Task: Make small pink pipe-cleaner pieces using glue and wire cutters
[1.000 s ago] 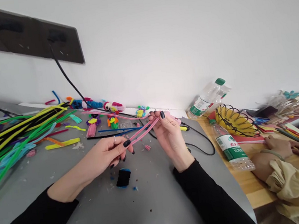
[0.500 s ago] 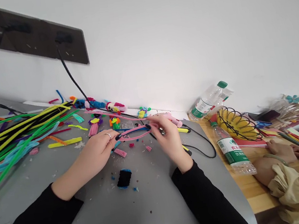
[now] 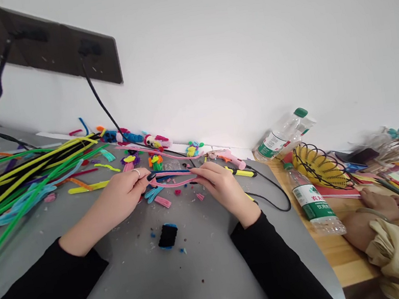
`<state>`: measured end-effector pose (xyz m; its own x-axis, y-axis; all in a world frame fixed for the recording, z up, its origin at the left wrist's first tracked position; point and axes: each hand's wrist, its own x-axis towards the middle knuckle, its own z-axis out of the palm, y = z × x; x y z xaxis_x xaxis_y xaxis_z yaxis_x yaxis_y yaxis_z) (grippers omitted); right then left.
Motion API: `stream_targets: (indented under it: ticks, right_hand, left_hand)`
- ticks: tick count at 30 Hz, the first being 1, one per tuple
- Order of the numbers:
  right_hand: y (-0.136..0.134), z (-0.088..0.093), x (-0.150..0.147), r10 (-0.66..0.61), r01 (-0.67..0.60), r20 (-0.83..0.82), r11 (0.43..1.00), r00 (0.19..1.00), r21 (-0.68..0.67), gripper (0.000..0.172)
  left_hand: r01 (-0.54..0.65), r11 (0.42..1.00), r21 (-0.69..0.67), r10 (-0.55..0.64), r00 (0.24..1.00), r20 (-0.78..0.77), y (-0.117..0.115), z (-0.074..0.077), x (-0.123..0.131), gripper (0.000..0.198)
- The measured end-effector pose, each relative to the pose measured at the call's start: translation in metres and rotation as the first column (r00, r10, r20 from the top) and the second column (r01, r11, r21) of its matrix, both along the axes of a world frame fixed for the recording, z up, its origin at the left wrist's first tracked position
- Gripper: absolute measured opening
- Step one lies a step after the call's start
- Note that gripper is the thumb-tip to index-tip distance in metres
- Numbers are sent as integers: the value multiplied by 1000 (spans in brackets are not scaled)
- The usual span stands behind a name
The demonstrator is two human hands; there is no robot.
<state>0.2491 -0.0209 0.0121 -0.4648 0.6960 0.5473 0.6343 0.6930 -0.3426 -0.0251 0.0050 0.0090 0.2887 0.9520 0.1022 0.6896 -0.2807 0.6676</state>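
Observation:
Pink pipe cleaners and a dark blue pipe cleaner stretch side by side between my hands above the grey mat. The fingers of my left hand are closed on their left end. My right hand pinches them farther right, thumb and fingertips together. One pink strand bows down below the others. Short light blue pieces and a short pink bundle lie just beneath. Nearer to me, a small black block with blue edges rests on the mat.
Loose pipe cleaners are piled at left. Small pipe-cleaner figures line the wall. Behind my right hand lies a pink glue gun. Bottles, a yellow basket and another person's hands are at right.
My right hand has shifted slightly left and turned, its fingers now closed along the strands. My left hand has moved a little left. The strands are drawn straighter.

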Motion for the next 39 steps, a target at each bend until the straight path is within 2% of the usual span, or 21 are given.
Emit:
stream_targets:
  ticks: [5, 11, 15, 18, 21, 24, 27, 29, 32, 34, 36, 39]
  right_hand:
    - [2, -1, 3, -2, 3, -46, 1000, 999, 21, 26]
    - [2, 2, 8, 32, -34, -83, 999, 996, -32, 26]
    - [3, 1, 8, 32, -36, -104, 998, 994, -42, 25]
    - [3, 1, 8, 27, -32, -98, 999, 995, -44, 26]
    - [2, 2, 9, 15, -19, -92, 998, 996, -53, 26]
    - [2, 4, 9, 11, -18, -122, 998, 992, -63, 25]
    - [2, 4, 7, -8, -1, -153, 998, 988, -59, 27]
    - [1, 4, 5, -36, 28, -143, 998, 989, -61, 28]
    - [-1, 1, -1, -45, 38, -112, 997, 993, -64, 30]
    - [-2, 0, -5, -28, 24, -116, 999, 993, -38, 30]
    - [-3, -2, -9, -13, 11, -124, 1000, 992, -11, 29]
    - [-6, -3, -14, 6, -9, -116, 1000, 993, -24, 27]
  left_hand:
    - [101, 995, -1, -101, 995, -5, 2, 3, -1, 32]
    - [195, 980, 45, -195, 981, 8, 4, 5, -7, 35]
    - [218, 974, 64, -221, 975, 33, 4, 0, -13, 38]
    - [217, 976, 28, -218, 975, 36, 5, -3, -16, 39]
    - [199, 979, -42, -197, 979, 48, 4, -1, -16, 39]
    - [190, 981, -32, -189, 981, 36, 2, 5, -13, 41]
    - [184, 983, 26, -184, 983, 18, -1, 6, -8, 42]
    - [186, 973, 135, -190, 982, 14, -2, 2, -5, 46]
    - [208, 907, 367, -208, 977, -40, -3, -9, -2, 57]
    - [243, 856, 457, -225, 970, -94, -2, -14, -1, 58]
    - [272, 829, 488, -242, 962, -125, -1, -16, -1, 54]
    - [289, 822, 491, -256, 957, -135, -2, -16, -1, 47]
